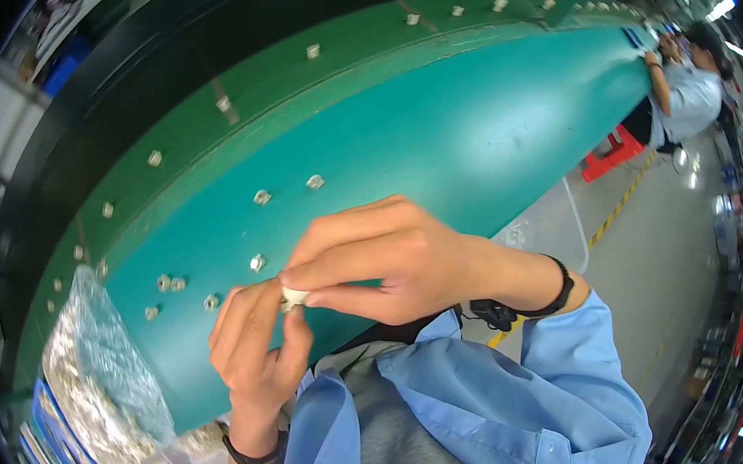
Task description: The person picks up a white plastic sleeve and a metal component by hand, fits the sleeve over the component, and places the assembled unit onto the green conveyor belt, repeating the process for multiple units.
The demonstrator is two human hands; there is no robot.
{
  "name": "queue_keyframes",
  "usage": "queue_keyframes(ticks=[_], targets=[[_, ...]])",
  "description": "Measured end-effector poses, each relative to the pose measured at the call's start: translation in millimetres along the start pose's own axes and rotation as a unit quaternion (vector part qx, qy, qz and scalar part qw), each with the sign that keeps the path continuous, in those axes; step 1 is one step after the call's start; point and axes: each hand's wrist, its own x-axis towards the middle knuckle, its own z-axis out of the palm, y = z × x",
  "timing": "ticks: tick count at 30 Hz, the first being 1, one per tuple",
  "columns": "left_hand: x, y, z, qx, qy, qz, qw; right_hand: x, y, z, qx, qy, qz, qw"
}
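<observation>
Both of my hands meet over the near edge of the green mat, around a small part with a white round cap (pixel 295 296) and a metallic lower piece. My right hand (pixel 386 261) pinches the white cap between thumb and fingertips. From below, my left hand (pixel 260 343) grips the same part, its thumb and fingers closed round the metallic piece. Close by on the mat lie loose small metallic parts: one shiny part (pixel 257 263) beside my right fingertips, another part (pixel 212 302) left of my left hand. Their exact kind is too small to make out.
A clear plastic bag (pixel 104 367) of metallic parts stands at the lower left. Beyond the green mat (pixel 419 119), a darker green strip (pixel 270 76) carries spaced-out small parts. At the far right a person (pixel 689 93) works near a red stool (pixel 613 153). A translucent bin (pixel 553 224) stands beside the table.
</observation>
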Motion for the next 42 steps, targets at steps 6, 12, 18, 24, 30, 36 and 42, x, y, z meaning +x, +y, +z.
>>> queue_keyframes(ticks=[6, 12, 18, 24, 30, 36, 42], targets=[[0, -20, 25, -0.074, -0.020, -0.133, 0.988, -15, 30, -9, -0.049, 0.052, -0.013, 0.997], [51, -18, 80, -0.253, -0.051, -0.269, 0.928, -47, 41, -59, -0.146, 0.111, 0.039, 0.982], [152, -55, 159, -0.266, -0.110, -0.194, 0.938, -104, 82, -157, -0.149, 0.216, 0.200, 0.944], [307, -96, 281, -0.205, -0.156, -0.150, 0.955, -147, 181, -290, -0.233, 0.202, 0.314, 0.898], [420, -155, 418, -0.113, -0.221, -0.122, 0.961, -80, 280, -372, -0.359, 0.189, 0.374, 0.834], [458, -203, 485, -0.035, -0.340, -0.155, 0.927, -58, 342, -400, -0.407, 0.127, 0.426, 0.798], [450, -215, 496, -0.080, -0.396, -0.162, 0.900, -69, 323, -401, -0.379, 0.065, 0.367, 0.847]])
